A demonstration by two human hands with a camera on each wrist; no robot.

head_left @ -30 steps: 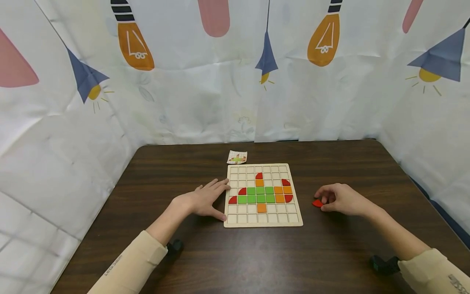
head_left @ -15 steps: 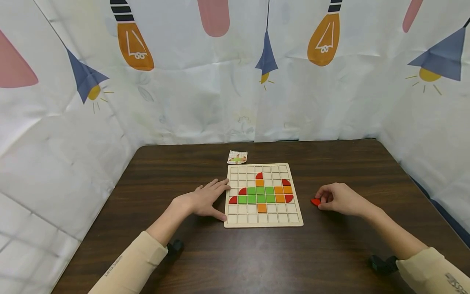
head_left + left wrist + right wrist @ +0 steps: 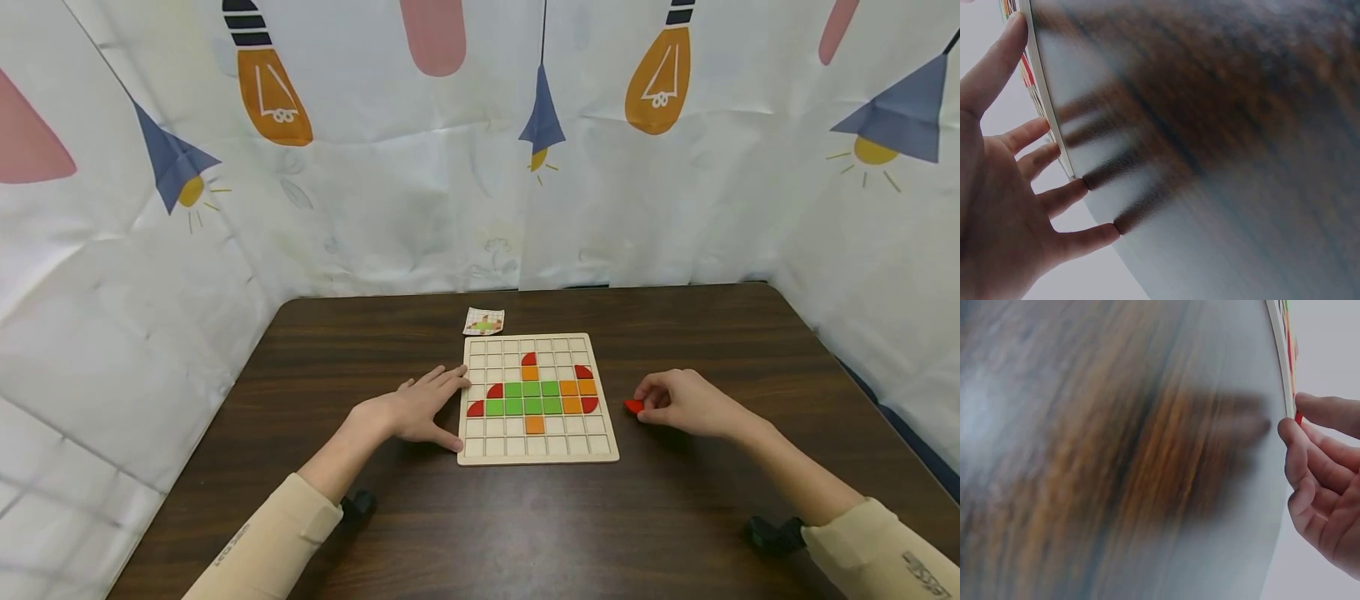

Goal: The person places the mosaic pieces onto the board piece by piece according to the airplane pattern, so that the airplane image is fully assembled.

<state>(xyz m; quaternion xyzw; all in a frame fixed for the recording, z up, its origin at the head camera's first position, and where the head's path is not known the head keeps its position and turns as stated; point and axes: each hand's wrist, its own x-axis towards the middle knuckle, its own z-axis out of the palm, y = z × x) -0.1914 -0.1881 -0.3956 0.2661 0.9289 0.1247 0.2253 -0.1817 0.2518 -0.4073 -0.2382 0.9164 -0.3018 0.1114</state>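
Note:
A pale wooden grid board (image 3: 498, 447) lies on the dark table, set with green squares (image 3: 532, 397), orange squares (image 3: 534, 425) and red quarter-round pieces (image 3: 476, 408). Spread along the board's left edge, my left hand (image 3: 412, 408) touches it with thumb and fingertips; the left wrist view also shows the fingers (image 3: 1063, 199) straight and apart. To the right of the board, my right hand (image 3: 686, 404) pinches a red piece (image 3: 633, 406) between thumb and fingers, its shape partly covered. In the right wrist view only a sliver of that red piece (image 3: 1299, 417) shows.
A small picture card (image 3: 483, 322) with a coloured grid pattern lies just behind the board's far left corner. The brown table (image 3: 495, 533) reaches back to a white curtain (image 3: 420, 208) printed with lamps and bulbs.
My right hand has moved left, closer to the board, carrying the red piece. The left hand and the pieces on the board stay where they were.

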